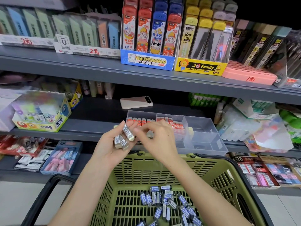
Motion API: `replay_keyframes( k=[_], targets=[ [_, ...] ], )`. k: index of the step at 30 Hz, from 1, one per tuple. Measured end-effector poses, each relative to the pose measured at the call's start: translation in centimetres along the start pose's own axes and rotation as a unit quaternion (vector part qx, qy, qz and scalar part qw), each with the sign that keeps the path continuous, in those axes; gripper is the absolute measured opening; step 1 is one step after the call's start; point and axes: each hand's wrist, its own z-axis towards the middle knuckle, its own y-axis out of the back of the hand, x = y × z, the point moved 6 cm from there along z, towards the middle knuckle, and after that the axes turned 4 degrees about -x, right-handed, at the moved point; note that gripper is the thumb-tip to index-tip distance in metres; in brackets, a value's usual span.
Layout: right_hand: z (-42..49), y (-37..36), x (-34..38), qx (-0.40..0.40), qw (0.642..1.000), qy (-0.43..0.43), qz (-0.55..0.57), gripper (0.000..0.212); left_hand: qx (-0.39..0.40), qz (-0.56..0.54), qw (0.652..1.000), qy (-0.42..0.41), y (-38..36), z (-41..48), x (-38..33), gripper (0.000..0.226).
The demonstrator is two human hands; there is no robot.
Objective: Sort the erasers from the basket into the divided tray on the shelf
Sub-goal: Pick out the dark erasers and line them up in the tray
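Erasers (pixel 124 136) in grey sleeves, several of them, sit bunched in the left hand (pixel 110 144), whose fingers curl round them, just in front of the tray (pixel 203 126). The right hand (pixel 156 137) reaches across to the bunch with fingers bent; blur hides whether it pinches one, so I cannot tell. The job looks partly done: the tray's two left compartments hold rows of orange-sleeved erasers (pixel 141 121), while the right ones appear bare. A good pile (pixel 167 203) in blue-and-white sleeves lies in the basket (pixel 162 168) below. The tray stands on the shelf (pixel 97 126), a phone (pixel 136 102) behind it.
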Motion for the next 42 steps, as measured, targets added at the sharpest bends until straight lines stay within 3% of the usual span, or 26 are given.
replay_keyframes(
  k=[3, 6, 8, 10, 12, 14, 17, 19, 22, 28, 32, 33, 35, 37, 39, 42],
  targets=[
    [-0.4, -1.1, 0.7, 0.082, 0.996, -0.041, 0.016, 0.024, 0.017, 0.010, 1.000, 0.007, -0.9, -0.1, 0.6, 0.044],
    [0.0, -1.2, -0.4, 0.132, 0.963, -0.150, 0.179, 0.013, 0.029, 0.013, 0.999, 0.007, -1.4, 0.0, 0.9, 0.045],
    [0.6, -0.3, -1.6, 0.113, 0.925, -0.206, 0.297, 0.008, 0.025, 0.018, 1.000, 0.003, -1.4, -0.1, 0.5, 0.050],
    [1.7, 1.2, -3.5, 0.064, 0.909, -0.233, 0.340, 0.010, -0.009, 0.029, 1.000, -0.003, -0.8, -0.3, -0.2, 0.047],
    [2.7, 2.1, -5.0, 0.059, 0.922, -0.233, 0.303, 0.013, -0.076, 0.027, 0.997, -0.001, 0.5, -0.4, -0.8, 0.034],
    [3.2, 1.6, -5.9, 0.107, 0.937, -0.230, 0.238, 0.018, -0.129, 0.036, 0.991, 0.010, 1.4, -0.6, -1.0, 0.029],
    [3.1, -0.3, -6.1, 0.187, 0.940, -0.244, 0.149, 0.017, -0.149, 0.066, 0.986, 0.026, 1.6, -0.8, -0.9, 0.029],
    [2.8, -1.1, -6.2, 0.198, 0.936, -0.264, 0.125, 0.015, -0.145, 0.076, 0.986, 0.038, 1.4, -0.9, -0.9, 0.024],
    [2.7, -1.6, -6.0, 0.194, 0.947, -0.241, 0.081, 0.014, -0.127, 0.059, 0.989, 0.047, 1.3, -1.0, -1.0, 0.012],
    [2.1, -2.5, -3.8, 0.169, 0.973, -0.075, -0.139, 0.018, -0.116, 0.079, 0.989, 0.049, 1.1, -0.9, -0.8, 0.011],
    [1.7, -1.3, -3.3, 0.098, 0.975, -0.027, -0.198, 0.019, -0.101, 0.115, 0.988, 0.034, 0.8, -0.9, -0.6, 0.010],
    [1.6, -0.6, -3.0, 0.074, 0.984, -0.029, -0.159, 0.020, -0.091, 0.126, 0.988, 0.024, 0.7, -0.8, -0.6, 0.010],
    [0.9, 0.2, -2.4, 0.090, 0.992, -0.070, 0.046, 0.024, -0.065, 0.153, 0.986, 0.003, 0.4, -0.7, -0.6, 0.010],
    [-0.1, 0.3, -1.0, 0.158, 0.946, -0.128, 0.251, 0.021, -0.050, 0.195, 0.979, -0.018, 0.2, -0.6, -0.5, 0.017],
    [-0.7, 0.5, -0.4, 0.181, 0.923, -0.144, 0.308, 0.010, -0.039, 0.270, 0.961, -0.032, -0.3, -0.5, -0.3, 0.034],
    [-0.2, 1.4, -1.0, 0.180, 0.923, -0.145, 0.307, 0.003, -0.011, 0.387, 0.921, -0.048, -1.8, -0.4, 0.0, 0.044]
  ],
)
